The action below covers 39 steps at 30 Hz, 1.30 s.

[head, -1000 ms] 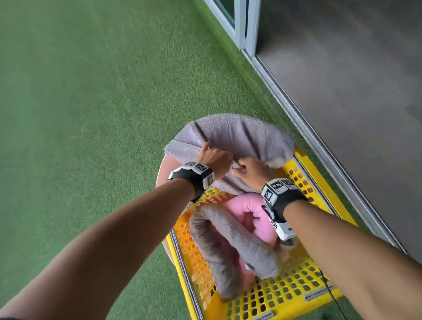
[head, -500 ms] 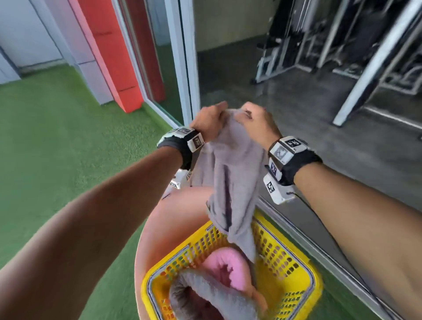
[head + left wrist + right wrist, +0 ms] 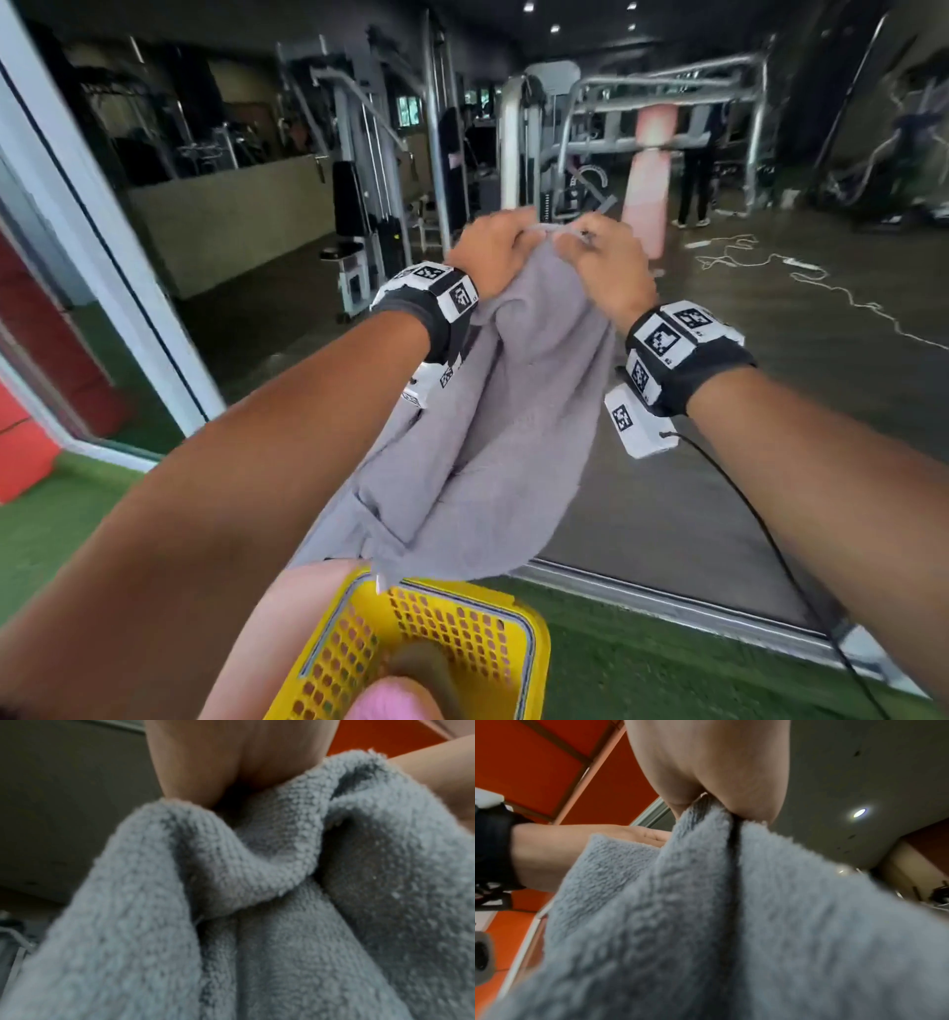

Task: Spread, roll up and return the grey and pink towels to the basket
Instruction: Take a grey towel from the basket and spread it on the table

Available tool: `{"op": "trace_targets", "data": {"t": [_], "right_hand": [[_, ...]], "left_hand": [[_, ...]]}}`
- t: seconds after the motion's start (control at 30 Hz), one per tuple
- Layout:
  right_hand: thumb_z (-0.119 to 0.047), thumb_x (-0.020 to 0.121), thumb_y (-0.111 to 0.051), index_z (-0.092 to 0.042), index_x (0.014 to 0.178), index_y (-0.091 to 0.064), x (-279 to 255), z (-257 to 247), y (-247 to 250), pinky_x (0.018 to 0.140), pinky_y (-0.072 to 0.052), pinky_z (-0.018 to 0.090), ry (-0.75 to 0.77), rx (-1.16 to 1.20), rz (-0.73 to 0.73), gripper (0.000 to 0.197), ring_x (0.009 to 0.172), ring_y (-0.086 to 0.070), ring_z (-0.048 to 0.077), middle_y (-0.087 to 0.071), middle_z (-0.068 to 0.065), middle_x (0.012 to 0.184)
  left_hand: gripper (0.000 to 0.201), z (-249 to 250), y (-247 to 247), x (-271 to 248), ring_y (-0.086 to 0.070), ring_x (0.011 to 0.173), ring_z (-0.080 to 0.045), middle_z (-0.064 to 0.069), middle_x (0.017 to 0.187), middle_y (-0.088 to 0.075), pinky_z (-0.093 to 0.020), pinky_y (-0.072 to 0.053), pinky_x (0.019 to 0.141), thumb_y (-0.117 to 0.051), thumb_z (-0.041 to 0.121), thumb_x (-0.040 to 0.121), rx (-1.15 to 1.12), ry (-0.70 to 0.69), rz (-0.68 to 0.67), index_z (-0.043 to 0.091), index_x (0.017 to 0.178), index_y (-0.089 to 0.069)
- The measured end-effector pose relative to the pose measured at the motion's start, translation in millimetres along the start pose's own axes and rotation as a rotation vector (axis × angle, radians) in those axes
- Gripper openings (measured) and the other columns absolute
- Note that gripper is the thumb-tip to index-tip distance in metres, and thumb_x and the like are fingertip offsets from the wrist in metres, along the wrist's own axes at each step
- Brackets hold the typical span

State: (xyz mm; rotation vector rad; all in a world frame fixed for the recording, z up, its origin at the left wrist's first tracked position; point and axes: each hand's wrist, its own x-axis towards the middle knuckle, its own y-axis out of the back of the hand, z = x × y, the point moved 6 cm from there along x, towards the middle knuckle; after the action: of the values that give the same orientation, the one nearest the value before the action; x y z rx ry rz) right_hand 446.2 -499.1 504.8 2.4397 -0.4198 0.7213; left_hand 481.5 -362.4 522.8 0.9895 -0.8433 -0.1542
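Up in the air over the basket [image 3: 518, 611], the grey towel [image 3: 493, 437] was dangling from both hands. The left hand [image 3: 490, 254] and the right hand [image 3: 606, 267] were practically knuckle to knuckle at the top edge, each with its fingers curled tight round a bunch of the cloth. In the left wrist view the towel [image 3: 257, 912] was scrunched into fat folds right under the hand [image 3: 218, 756], and in the right wrist view a fold of it [image 3: 706, 902] was pinched in the right hand [image 3: 713, 770]. The rest hung loose, its bottom hem just above the yellow basket's far rim at about 6 o'clock from the hands. Down in the basket, at the very bottom of the head view, sat a pink towel [image 3: 395, 701] with a darker roll [image 3: 426, 663] just past it. The gym machines [image 3: 369, 169] stood well behind, toward 12 o'clock.
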Motion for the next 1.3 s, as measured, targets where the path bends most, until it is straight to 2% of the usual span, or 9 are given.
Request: {"op": "trace_targets", "data": {"t": [0.2, 0.33, 0.47, 0.7, 0.87, 0.97, 1.07, 1.2, 1.3], "right_hand": [[-0.02, 0.093, -0.057, -0.01, 0.092, -0.067, -19.5, 93.5, 118.3, 0.063, -0.039, 0.015, -0.106, -0.121, 0.126, 0.014, 0.082, -0.059, 0.016, -0.066, 0.0, 0.087], [-0.029, 0.093, -0.059, -0.013, 0.09, -0.067, -58.1, 150.8, 156.8, 0.074, -0.045, 0.027, -0.196, -0.126, 0.068, 0.018, 0.081, -0.06, 0.014, -0.067, 0.0, 0.085], [-0.031, 0.094, -0.06, -0.014, 0.079, -0.058, -139.3, 199.1, 150.8, 0.066, -0.038, 0.024, -0.244, -0.101, -0.08, 0.022, 0.063, -0.044, 0.004, -0.051, -0.007, 0.065], [-0.035, 0.09, -0.06, -0.008, 0.07, -0.055, -261.2, 255.9, 126.3, 0.061, -0.037, 0.032, -0.264, -0.184, -0.396, 0.034, 0.063, -0.039, 0.004, -0.049, 0.01, 0.064], [-0.03, 0.083, -0.064, -0.01, 0.065, -0.055, -290.8, 281.0, 150.5, 0.065, -0.036, 0.028, -0.446, 0.024, -0.126, 0.028, 0.064, -0.045, 0.01, -0.049, 0.006, 0.066], [-0.038, 0.088, -0.067, -0.012, 0.09, -0.064, -314.5, 278.8, 105.0, 0.082, -0.044, 0.03, -0.546, 0.17, -0.455, 0.026, 0.082, -0.059, 0.008, -0.063, -0.002, 0.086], [-0.053, 0.089, -0.06, -0.006, 0.09, -0.067, -331.3, 264.1, 83.7, 0.082, -0.049, 0.042, -0.579, 0.263, -0.707, 0.047, 0.08, -0.06, 0.009, -0.07, 0.006, 0.088], [-0.052, 0.083, -0.068, 0.012, 0.091, -0.064, -303.3, 259.2, 129.3, 0.085, -0.049, 0.049, -0.581, 0.505, -0.381, 0.065, 0.091, -0.065, 0.029, -0.067, 0.032, 0.101], [-0.075, 0.052, -0.077, 0.0, 0.089, -0.067, -302.0, 272.7, 141.5, 0.08, -0.053, 0.033, -0.72, 0.494, -0.182, 0.084, 0.081, -0.069, 0.021, -0.073, 0.013, 0.086]], "left_hand": [[0.022, 104.8, -105.4, 43.1, -0.053, 0.078, -0.026, -0.008, 0.081, -0.056, -0.034, -0.036, 0.07, -0.044, 0.02, 0.1, -0.173, -0.047, -0.087, 0.004, 0.09, -0.056], [0.03, 135.3, -184.8, 38.3, -0.055, 0.079, -0.033, -0.017, 0.08, -0.058, -0.039, -0.04, 0.072, -0.046, 0.028, 0.096, -0.301, 0.063, -0.181, 0.003, 0.082, -0.057], [0.03, 144.8, -244.8, -29.0, -0.042, 0.067, -0.01, -0.004, 0.07, -0.047, -0.027, -0.034, 0.064, -0.055, 0.022, 0.087, -0.691, 0.144, -0.271, -0.006, 0.079, -0.061], [0.029, 150.1, -329.5, -189.4, -0.039, 0.063, 0.006, 0.021, 0.062, -0.045, -0.014, -0.03, 0.06, -0.054, 0.009, 0.097, -0.909, 0.28, -0.721, 0.024, 0.073, -0.055], [0.021, 125.5, -345.6, -236.8, -0.047, 0.074, 0.007, 0.021, 0.074, -0.057, -0.016, -0.037, 0.073, -0.051, 0.017, 0.099, -0.97, 0.455, -0.709, 0.023, 0.081, -0.061], [0.02, 139.3, -337.7, -229.4, -0.045, 0.072, -0.003, 0.012, 0.072, -0.053, -0.022, -0.035, 0.067, -0.054, 0.021, 0.097, -0.988, 0.386, -0.691, 0.02, 0.078, -0.06], [0.027, 163.6, -332.0, -219.4, -0.044, 0.067, 0.003, 0.019, 0.064, -0.052, -0.017, -0.034, 0.063, -0.056, 0.012, 0.094, -1.013, 0.335, -0.732, 0.027, 0.072, -0.06], [0.023, 167.7, -331.9, -238.9, -0.052, 0.08, -0.011, 0.003, 0.082, -0.059, -0.029, -0.041, 0.075, -0.062, 0.035, 0.087, -1.155, 0.495, -0.778, 0.014, 0.082, -0.069], [0.046, 154.5, -329.6, -247.7, -0.058, 0.089, -0.018, -0.008, 0.096, -0.064, -0.036, -0.044, 0.086, -0.066, 0.039, 0.084, -1.196, 0.576, -0.729, -0.005, 0.1, -0.066]]}}
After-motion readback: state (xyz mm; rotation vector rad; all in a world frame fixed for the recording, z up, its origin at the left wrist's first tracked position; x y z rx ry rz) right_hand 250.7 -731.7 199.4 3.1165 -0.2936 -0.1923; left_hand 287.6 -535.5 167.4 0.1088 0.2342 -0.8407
